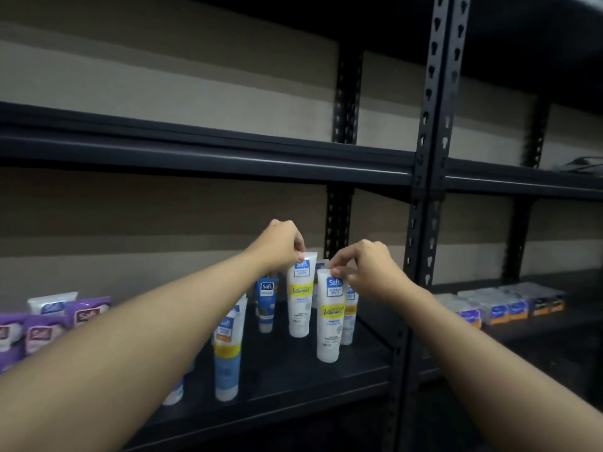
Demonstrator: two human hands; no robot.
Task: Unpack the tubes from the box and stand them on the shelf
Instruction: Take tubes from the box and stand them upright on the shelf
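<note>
Two white tubes with blue labels and yellow bands stand cap-down on the black shelf (pixel 293 370). My left hand (pixel 280 244) pinches the top crimp of the farther white tube (pixel 301 296). My right hand (pixel 367 270) pinches the top of the nearer white tube (pixel 330 318). Both tubes are upright. Behind and beside them stand more tubes, among them a blue-labelled tube (pixel 267 301) and a white and blue tube (pixel 227 360) partly hidden by my left forearm. No box is in view.
Purple tubes (pixel 49 327) stand in a group at the left of the same shelf. A black perforated upright (pixel 424 190) divides this bay from the right one, where small packets (pixel 509 305) lie in rows. The upper shelf (pixel 195 148) hangs above my hands.
</note>
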